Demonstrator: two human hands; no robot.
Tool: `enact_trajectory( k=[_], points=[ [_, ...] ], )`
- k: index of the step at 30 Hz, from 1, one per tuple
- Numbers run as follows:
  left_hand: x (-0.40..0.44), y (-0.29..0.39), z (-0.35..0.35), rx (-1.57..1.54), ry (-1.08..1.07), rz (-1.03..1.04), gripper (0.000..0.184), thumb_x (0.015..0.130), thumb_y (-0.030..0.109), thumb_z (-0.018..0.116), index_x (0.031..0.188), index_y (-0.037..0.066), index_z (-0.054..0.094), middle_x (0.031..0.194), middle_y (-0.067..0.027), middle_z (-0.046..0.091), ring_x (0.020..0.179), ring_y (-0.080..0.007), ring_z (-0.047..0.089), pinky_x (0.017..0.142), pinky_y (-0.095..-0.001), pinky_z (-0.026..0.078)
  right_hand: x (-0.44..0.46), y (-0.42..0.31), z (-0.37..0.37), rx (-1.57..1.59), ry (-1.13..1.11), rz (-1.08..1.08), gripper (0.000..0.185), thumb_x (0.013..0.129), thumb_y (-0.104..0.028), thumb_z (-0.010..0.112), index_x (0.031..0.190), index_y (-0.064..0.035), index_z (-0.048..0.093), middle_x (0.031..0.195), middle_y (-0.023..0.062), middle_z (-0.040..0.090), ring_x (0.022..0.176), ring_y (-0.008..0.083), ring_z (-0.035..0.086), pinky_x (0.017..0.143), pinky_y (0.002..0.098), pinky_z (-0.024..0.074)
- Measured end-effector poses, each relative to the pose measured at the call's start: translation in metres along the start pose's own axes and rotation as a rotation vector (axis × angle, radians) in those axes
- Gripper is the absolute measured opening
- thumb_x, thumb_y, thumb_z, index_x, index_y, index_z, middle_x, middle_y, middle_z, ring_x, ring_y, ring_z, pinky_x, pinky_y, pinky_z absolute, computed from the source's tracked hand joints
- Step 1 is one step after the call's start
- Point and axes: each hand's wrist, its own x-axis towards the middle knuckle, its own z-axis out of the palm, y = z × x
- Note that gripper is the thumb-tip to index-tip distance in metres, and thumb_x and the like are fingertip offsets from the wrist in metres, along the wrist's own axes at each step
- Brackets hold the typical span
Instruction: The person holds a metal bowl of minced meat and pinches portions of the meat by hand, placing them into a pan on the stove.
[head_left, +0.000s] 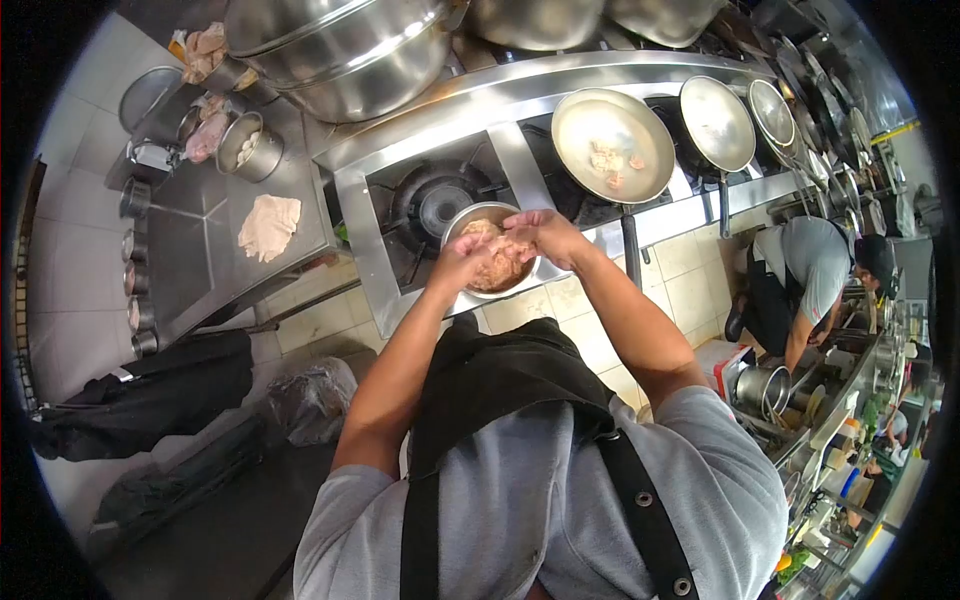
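A round metal pot [453,226] sits at the front edge of the stove, partly over a burner. Pieces of pale brownish meat [500,272] fill it. My left hand [463,262] is over the pot's left side, fingers closed on some of the meat. From the right, my right hand [547,238] reaches above the rim, its fingers pinched on the same meat close to the left fingertips. My fingers hide part of the meat.
A large frying pan [612,125] with a few food pieces stands right of the burner [437,200], beside a smaller pan [718,120]. Their handles stick out toward me. A cloth [270,227] lies on the left counter. Another person [805,270] bends down at the right.
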Motion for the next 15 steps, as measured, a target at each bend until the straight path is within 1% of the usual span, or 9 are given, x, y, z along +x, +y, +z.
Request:
enact_trajectory(
  k=[1, 2, 3, 4, 6, 7, 9, 13, 15],
  points=[
    [0.002, -0.002, -0.002, 0.002, 0.003, -0.002, 0.023, 0.087, 0.022, 0.063, 0.102, 0.005, 0.062, 0.084, 0.0013, 0.063, 0.071, -0.0066, 0.058, 0.060, -0.0208, 0.045, 0.000, 0.004, 0.005, -0.045, -0.009, -0.045, 0.028, 0.083, -0.005, 0.063, 0.109, 0.0040, 0.055, 0.091, 0.0113, 0.066, 0.071, 0.0151, 0.064, 0.057, 0.0245, 0.0530],
    [0.007, -0.006, -0.003, 0.047, -0.069, -0.022, 0.027, 0.086, 0.020, 0.064, 0.107, 0.004, 0.061, 0.089, 0.0005, 0.063, 0.074, -0.0072, 0.058, 0.062, -0.0209, 0.045, 0.001, 0.007, 0.010, -0.089, -0.017, -0.088, 0.029, 0.083, -0.004, 0.063, 0.111, 0.0038, 0.055, 0.093, 0.0114, 0.066, 0.073, 0.0155, 0.065, 0.058, 0.0251, 0.0535],
    [0.010, -0.010, -0.004, 0.091, -0.144, -0.042, 0.031, 0.085, 0.018, 0.066, 0.112, 0.003, 0.060, 0.094, -0.0004, 0.064, 0.076, -0.0079, 0.058, 0.064, -0.0210, 0.046, 0.012, 0.020, 0.008, -0.129, 0.003, -0.120, 0.023, 0.083, -0.004, 0.063, 0.104, 0.0035, 0.059, 0.088, 0.0101, 0.066, 0.072, 0.0151, 0.064, 0.058, 0.0257, 0.0531],
    [0.010, -0.013, -0.003, 0.094, -0.144, -0.044, 0.031, 0.085, 0.018, 0.066, 0.112, 0.003, 0.060, 0.094, -0.0004, 0.064, 0.076, -0.0079, 0.058, 0.064, -0.0210, 0.046, 0.016, 0.023, 0.010, -0.125, 0.003, -0.120, 0.023, 0.083, -0.004, 0.063, 0.104, 0.0035, 0.059, 0.088, 0.0101, 0.066, 0.072, 0.0151, 0.064, 0.058, 0.0257, 0.0531],
    [0.008, -0.017, 0.005, 0.254, -0.020, 0.370, 0.034, 0.082, 0.015, 0.068, 0.111, -0.001, 0.061, 0.092, -0.0027, 0.066, 0.075, -0.0091, 0.059, 0.065, -0.0225, 0.047, 0.021, 0.024, 0.014, -0.202, 0.105, -0.136, 0.012, 0.083, -0.005, 0.063, 0.093, 0.0028, 0.063, 0.082, 0.0089, 0.066, 0.069, 0.0145, 0.064, 0.057, 0.0258, 0.0524],
    [0.007, -0.016, 0.006, 0.256, -0.025, 0.369, 0.034, 0.082, 0.015, 0.068, 0.111, -0.001, 0.061, 0.092, -0.0027, 0.066, 0.075, -0.0091, 0.059, 0.065, -0.0225, 0.047, 0.021, 0.022, 0.014, -0.198, 0.109, -0.136, 0.012, 0.083, -0.005, 0.063, 0.093, 0.0028, 0.063, 0.082, 0.0089, 0.066, 0.069, 0.0145, 0.064, 0.057, 0.0258, 0.0524],
    [0.004, -0.013, 0.007, 0.396, 0.144, 0.321, 0.026, 0.080, 0.012, 0.066, 0.101, -0.005, 0.064, 0.085, -0.0046, 0.067, 0.071, -0.0079, 0.059, 0.064, -0.0239, 0.047, 0.018, 0.017, 0.015, -0.102, 0.092, -0.057, 0.007, 0.084, -0.005, 0.063, 0.085, 0.0012, 0.065, 0.077, 0.0074, 0.066, 0.067, 0.0141, 0.063, 0.056, 0.0257, 0.0517],
    [0.006, -0.016, 0.004, 0.472, 0.231, 0.334, 0.021, 0.077, 0.010, 0.065, 0.092, -0.005, 0.066, 0.077, -0.0048, 0.067, 0.067, -0.0070, 0.059, 0.061, -0.0231, 0.047, 0.011, 0.008, 0.009, -0.177, 0.013, -0.103, 0.010, 0.085, -0.005, 0.061, 0.090, 0.0029, 0.063, 0.080, 0.0093, 0.066, 0.064, 0.0158, 0.063, 0.056, 0.0264, 0.0527],
    [0.005, -0.016, 0.002, 0.323, 0.265, 0.279, 0.020, 0.076, 0.011, 0.065, 0.089, -0.004, 0.065, 0.072, -0.0016, 0.064, 0.064, -0.0062, 0.055, 0.057, -0.0225, 0.044, 0.009, 0.002, 0.005, -0.022, 0.187, -0.060, 0.015, 0.086, -0.003, 0.059, 0.099, 0.0050, 0.059, 0.085, 0.0120, 0.065, 0.070, 0.0178, 0.065, 0.058, 0.0282, 0.0548]
  ],
)
